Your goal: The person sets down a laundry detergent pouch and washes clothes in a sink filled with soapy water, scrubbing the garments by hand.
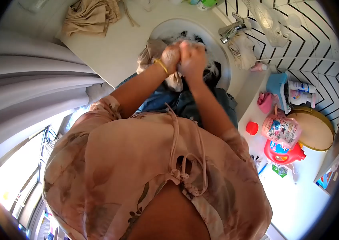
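Observation:
My left hand (172, 57), with a yellow bangle at its wrist, is closed on a bunched wet beige cloth (151, 53). Pressed against it is my right hand (193, 59), its fingers also wrapped round the bunched fabric. The cloth's lower end (174, 81) hangs beneath the hands. Both hands are over the near side of a round white washbasin (224, 60). Inside the basin, dark cloth (212, 73) lies among white suds. The part of the beige cloth between my palms is hidden. Blue cloth (153, 97) and dark cloth (185, 105) show below my forearms.
Folded beige fabric (90, 17) lies on the counter (109, 52) at the left. A metal tap (232, 30) and a pale cloth (242, 50) are beside the basin. At right stand a blue basket (277, 86), a pink pouch (280, 129) and a red bottle (283, 155).

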### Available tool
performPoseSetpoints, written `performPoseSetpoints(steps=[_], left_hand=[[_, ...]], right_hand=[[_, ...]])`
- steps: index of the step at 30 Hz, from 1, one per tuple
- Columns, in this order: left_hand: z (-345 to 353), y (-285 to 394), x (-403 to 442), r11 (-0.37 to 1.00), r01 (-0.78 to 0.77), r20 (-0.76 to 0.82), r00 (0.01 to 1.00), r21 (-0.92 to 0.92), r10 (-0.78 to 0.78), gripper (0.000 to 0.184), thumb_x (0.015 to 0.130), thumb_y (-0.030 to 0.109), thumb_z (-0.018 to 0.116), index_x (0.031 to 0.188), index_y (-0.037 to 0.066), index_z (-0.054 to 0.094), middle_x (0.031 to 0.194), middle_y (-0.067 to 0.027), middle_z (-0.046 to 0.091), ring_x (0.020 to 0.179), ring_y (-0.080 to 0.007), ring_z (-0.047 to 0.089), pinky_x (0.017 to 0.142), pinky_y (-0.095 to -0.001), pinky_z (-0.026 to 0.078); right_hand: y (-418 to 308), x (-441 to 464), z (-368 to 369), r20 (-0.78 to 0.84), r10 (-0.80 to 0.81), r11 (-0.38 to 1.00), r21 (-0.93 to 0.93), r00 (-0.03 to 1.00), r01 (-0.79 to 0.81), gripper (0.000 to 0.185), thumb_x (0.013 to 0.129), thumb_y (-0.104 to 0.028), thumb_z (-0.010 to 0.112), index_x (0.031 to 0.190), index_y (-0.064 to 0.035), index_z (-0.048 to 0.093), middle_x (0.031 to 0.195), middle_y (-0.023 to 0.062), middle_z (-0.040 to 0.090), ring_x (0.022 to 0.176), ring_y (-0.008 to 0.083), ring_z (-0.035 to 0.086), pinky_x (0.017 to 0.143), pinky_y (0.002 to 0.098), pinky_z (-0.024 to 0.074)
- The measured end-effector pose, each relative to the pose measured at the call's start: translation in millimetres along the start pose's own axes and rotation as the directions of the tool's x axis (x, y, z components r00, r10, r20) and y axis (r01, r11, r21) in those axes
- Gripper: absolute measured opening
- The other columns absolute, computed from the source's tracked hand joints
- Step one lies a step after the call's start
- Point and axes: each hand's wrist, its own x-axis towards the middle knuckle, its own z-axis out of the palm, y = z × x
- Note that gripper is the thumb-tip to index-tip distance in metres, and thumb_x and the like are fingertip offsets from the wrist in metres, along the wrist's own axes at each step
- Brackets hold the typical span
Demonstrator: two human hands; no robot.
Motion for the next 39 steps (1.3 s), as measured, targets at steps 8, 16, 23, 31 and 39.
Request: performPoseSetpoints(steps=[8, 16, 23, 31, 39], left_hand=[[14.4, 16.9, 8.9, 0.148, 0.419, 0.360, 0.879, -0.896, -0.313, 0.032, 0.087, 0.035, 0.043, 0.101, 0.009, 0.054, 0.096, -0.0078, 0.056, 0.088, -0.0204, 0.052, 0.072, -0.0341, 0.044], [11.6, 23.6, 2.6, 0.166, 0.386, 0.334, 0.902, -0.907, -0.274, 0.026, 0.086, 0.029, 0.046, 0.099, 0.007, 0.054, 0.093, -0.0055, 0.057, 0.086, -0.0162, 0.054, 0.069, -0.0328, 0.046], [68.6, -89.8, 38.4, -0.272, 0.479, 0.347, 0.840, -0.835, 0.416, 0.030, 0.089, 0.035, 0.039, 0.103, 0.011, 0.051, 0.096, -0.0041, 0.054, 0.085, -0.0140, 0.051, 0.071, -0.0290, 0.044], [72.3, -45.0, 13.3, 0.034, 0.231, 0.188, 0.860, -0.972, -0.474, 0.039, 0.086, 0.042, 0.042, 0.108, 0.011, 0.052, 0.094, -0.0055, 0.054, 0.086, -0.0158, 0.052, 0.068, -0.0292, 0.045], [39.2, -27.0, 18.6, 0.122, 0.284, 0.264, 0.952, -0.951, -0.154, 0.035, 0.086, 0.035, 0.045, 0.106, 0.007, 0.052, 0.094, -0.0080, 0.053, 0.091, -0.0206, 0.050, 0.081, -0.0307, 0.040]], right_hand=[[29.2, 25.0, 0.9, 0.204, 0.437, 0.895, -0.003, 0.876, -0.446, 0.030, 0.079, -0.032, 0.054, 0.073, -0.0031, 0.051, 0.066, 0.0163, 0.057, 0.062, 0.0362, 0.055, 0.057, 0.0416, 0.0434], [26.6, 32.8, 1.0, 0.353, 0.505, 0.863, -0.179, 0.788, -0.472, 0.031, 0.082, -0.031, 0.046, 0.069, -0.0042, 0.051, 0.068, 0.0197, 0.055, 0.064, 0.0385, 0.054, 0.057, 0.0430, 0.0428], [-0.5, 3.6, 5.7, 0.331, 0.348, 0.913, -0.332, 0.877, -0.237, 0.031, 0.082, -0.031, 0.044, 0.066, -0.0091, 0.058, 0.063, 0.0141, 0.056, 0.061, 0.0342, 0.056, 0.057, 0.0439, 0.0440], [22.9, 27.2, 13.4, 0.279, 0.425, 0.891, -0.294, 0.861, -0.345, 0.041, 0.084, -0.038, 0.041, 0.067, -0.0058, 0.060, 0.062, 0.0164, 0.057, 0.059, 0.0333, 0.057, 0.056, 0.0415, 0.0444], [-19.2, -25.8, -3.1, 0.235, 0.034, 0.991, -0.133, 0.972, -0.002, 0.029, 0.084, -0.030, 0.042, 0.079, -0.0058, 0.057, 0.055, 0.0119, 0.053, 0.051, 0.0283, 0.055, 0.047, 0.0351, 0.0447]])
